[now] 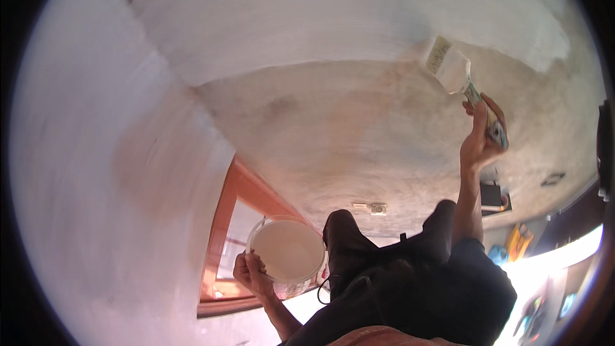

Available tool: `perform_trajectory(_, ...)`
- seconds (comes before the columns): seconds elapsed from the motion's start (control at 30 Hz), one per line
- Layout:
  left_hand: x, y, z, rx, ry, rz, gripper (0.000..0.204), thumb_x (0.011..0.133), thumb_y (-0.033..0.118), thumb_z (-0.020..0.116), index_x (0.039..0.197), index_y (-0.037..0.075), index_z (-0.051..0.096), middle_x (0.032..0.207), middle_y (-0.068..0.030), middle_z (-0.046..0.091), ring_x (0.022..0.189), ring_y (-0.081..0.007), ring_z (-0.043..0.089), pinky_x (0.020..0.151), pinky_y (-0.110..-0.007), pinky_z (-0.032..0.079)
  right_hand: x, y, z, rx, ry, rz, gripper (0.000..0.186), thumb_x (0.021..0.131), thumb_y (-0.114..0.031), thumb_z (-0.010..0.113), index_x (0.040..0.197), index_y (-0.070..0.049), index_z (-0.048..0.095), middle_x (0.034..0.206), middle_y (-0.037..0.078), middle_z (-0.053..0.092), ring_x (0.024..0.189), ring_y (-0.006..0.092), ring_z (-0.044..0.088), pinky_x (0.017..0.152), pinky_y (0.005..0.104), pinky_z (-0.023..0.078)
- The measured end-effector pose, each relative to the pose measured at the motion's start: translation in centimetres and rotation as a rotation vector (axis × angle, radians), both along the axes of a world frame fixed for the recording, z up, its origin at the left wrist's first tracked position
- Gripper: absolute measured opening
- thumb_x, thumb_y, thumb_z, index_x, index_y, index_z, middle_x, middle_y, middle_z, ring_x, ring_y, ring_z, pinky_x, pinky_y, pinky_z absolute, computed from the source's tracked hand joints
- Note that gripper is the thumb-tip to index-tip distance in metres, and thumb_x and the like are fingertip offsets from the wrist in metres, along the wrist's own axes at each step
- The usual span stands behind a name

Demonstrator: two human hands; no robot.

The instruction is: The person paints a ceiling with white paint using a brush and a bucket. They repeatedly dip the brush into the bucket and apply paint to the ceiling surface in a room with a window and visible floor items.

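The right hand's point(483, 136) grip is clamped on the brush point(453, 72), bristles at the pale coat's point(307, 19) lower edge, contact unclear; the left hand's point(252, 271) grip is clamped on the bucket's point(291, 290) left side, pale liquid point(287, 250) inside; the wall's point(288, 134) upper part looks coated; the mottled stretch below looks as yet uncoated.

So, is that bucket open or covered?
Open: no lid lies over the bucket, and its pale inside shows through the round mouth.
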State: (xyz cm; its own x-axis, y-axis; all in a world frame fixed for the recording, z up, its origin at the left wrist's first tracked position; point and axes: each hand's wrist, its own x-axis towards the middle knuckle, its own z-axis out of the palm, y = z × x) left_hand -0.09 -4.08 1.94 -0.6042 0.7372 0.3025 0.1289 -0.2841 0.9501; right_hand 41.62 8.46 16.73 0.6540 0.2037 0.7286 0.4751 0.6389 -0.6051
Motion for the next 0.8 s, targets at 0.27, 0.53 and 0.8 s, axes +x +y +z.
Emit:
perform_trajectory(0.27,2.8,-1.7,0.8,0.006,0.036,0.035,0.024,0.094,0.018,0.053,0.084,-0.002,0.062,0.058,0.0023,0.050,0.050,-0.0025,0.041,0.046,-0.018,0.031,-20.2,13.4,1.8,0.135,-0.245,0.621,0.024,0.082,-0.014,0.073,0.104,-0.004,0.070,0.096,0.013,0.072,0.086,0.0163,0.069,0.072,0.0250,0.054)
perform_trajectory(0.53,2.0,-1.6,1.5,-0.018,0.071,0.142,0.025,0.093,0.019,0.053,0.080,-0.001,0.062,0.056,0.0015,0.049,0.049,-0.0029,0.040,0.046,-0.018,0.031,-39.4,26.9,4.5,0.174,-0.425,0.495,0.020,0.080,-0.020,0.068,0.094,-0.006,0.069,0.067,0.015,0.065,0.053,0.0284,0.061,0.049,0.0368,0.049)
perform_trajectory(0.8,-0.2,-2.6,-0.7,0.045,0.052,0.155,0.030,0.095,0.021,0.053,0.069,0.006,0.052,0.052,0.0035,0.042,0.047,-0.0025,0.033,0.046,-0.019,0.026,-26.5,19.5,3.7,0.037,-0.400,0.422,0.019,0.079,-0.014,0.069,0.094,-0.004,0.070,0.071,0.015,0.067,0.054,0.0206,0.063,0.051,0.0316,0.050)
